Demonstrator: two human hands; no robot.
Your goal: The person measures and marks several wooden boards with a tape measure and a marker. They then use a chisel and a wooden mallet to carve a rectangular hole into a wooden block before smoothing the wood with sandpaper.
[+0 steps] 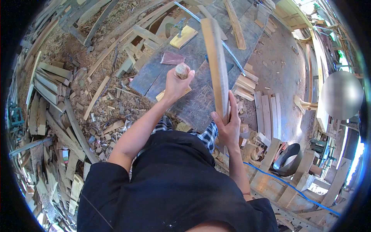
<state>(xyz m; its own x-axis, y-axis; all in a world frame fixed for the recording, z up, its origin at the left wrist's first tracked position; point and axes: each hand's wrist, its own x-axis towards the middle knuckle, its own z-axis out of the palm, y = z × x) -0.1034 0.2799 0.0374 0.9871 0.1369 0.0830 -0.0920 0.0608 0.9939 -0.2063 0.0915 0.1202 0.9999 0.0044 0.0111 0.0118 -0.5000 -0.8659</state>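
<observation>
My left hand (pixel 178 83) is closed around a short, rounded wooden handle (pixel 181 71), whose end points up at the camera; what lies below it is hidden. A long, slightly curved wooden piece (pixel 216 62) stands up from my right hand (pixel 228 120), which grips its lower end between thumb and fingers. Beneath both hands is a dark worktable (pixel 193 104). Under my left hand, a small pale wood piece (pixel 160 96) shows partly. A reddish-brown sheet (pixel 172 58) lies just beyond that hand.
A clamp (pixel 180 29) stands at a yellowish block (pixel 184 37) on the table's far left edge. A blue-white strip (pixel 232 58) and a long board (pixel 235 25) lie across the table. Wood scraps (pixel 112 112) cover the floor left; a blue hose (pixel 293 188) runs lower right.
</observation>
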